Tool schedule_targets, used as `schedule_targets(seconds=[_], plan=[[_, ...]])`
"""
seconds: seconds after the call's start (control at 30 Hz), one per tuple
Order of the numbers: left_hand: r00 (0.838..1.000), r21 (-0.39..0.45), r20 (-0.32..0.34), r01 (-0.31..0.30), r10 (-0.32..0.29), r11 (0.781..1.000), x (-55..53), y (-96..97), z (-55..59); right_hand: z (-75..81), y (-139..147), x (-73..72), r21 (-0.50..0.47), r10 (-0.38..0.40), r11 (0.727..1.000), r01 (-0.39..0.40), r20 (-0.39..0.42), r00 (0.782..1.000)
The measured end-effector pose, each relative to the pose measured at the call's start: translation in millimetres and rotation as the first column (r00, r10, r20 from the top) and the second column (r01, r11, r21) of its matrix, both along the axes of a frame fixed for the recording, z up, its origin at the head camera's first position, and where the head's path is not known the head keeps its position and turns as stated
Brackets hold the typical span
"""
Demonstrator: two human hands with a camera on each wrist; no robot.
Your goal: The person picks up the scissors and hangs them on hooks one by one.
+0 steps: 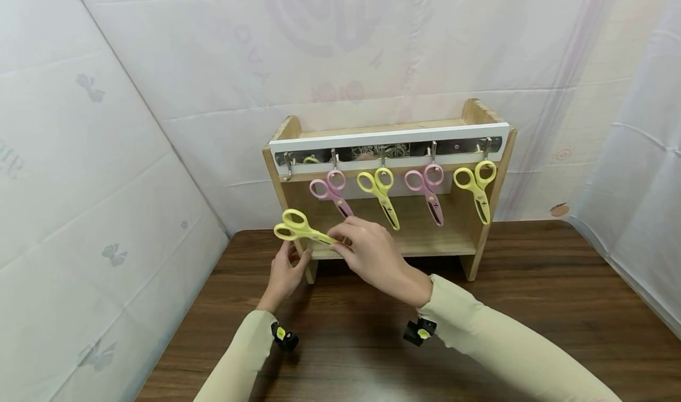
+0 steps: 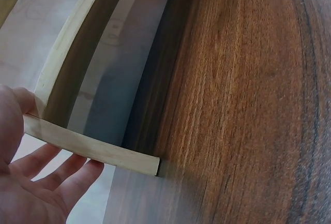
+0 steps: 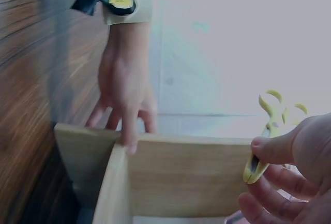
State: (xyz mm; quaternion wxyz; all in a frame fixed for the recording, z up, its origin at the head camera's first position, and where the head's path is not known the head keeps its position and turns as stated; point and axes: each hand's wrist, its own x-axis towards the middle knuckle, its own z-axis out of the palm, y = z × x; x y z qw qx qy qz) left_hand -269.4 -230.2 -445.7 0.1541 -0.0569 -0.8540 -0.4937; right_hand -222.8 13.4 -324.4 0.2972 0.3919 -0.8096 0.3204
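My right hand (image 1: pixel 372 257) pinches yellow scissors (image 1: pixel 299 227) by the blade end, between thumb and fingers. Their handle loops point left, in front of the left side of a wooden shelf (image 1: pixel 468 242). In the right wrist view, the same yellow scissors (image 3: pixel 274 115) stand with the loops up. My left hand (image 1: pixel 284 275) grips the shelf's lower left side panel. The left wrist view has the thumb on one face of that panel (image 2: pixel 98 149) and the fingers on the other. Above the yellow scissors, the leftmost hook (image 1: pixel 288 165) of the rail holds nothing.
Along the shelf's white front rail (image 1: pixel 388 136), the other hooks bear pink scissors (image 1: pixel 330 190), yellow scissors (image 1: pixel 380 192), more pink scissors (image 1: pixel 427 190) and more yellow scissors (image 1: pixel 477 188). The shelf stands on a dark wooden table (image 1: pixel 340 343), with patterned white sheeting (image 1: pixel 213 47) behind and beside it.
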Motion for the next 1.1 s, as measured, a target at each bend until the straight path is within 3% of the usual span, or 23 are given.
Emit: schedule_targets(seconds=[0.27, 0.43, 1.1], plan=[[1.000, 0.037, 0.001, 0.009, -0.009, 0.999, 1.4, 1.9, 3.0, 14.7, -21, -6.4, -0.135, 0.047, 0.990, -0.040, 0.047, 0.998], [1.000, 0.042, 0.000, 0.016, -0.016, 0.999, 1.2, 1.8, 2.7, 18.4, -27, -8.5, -0.175, 0.031, 0.984, -0.018, 0.073, 0.997], [1.000, 0.026, 0.010, 0.010, -0.010, 1.000, 2.1, 0.7, 1.5, 11.1, -44, -9.7, -0.152, -0.095, 0.982, 0.115, 0.131, 0.987]])
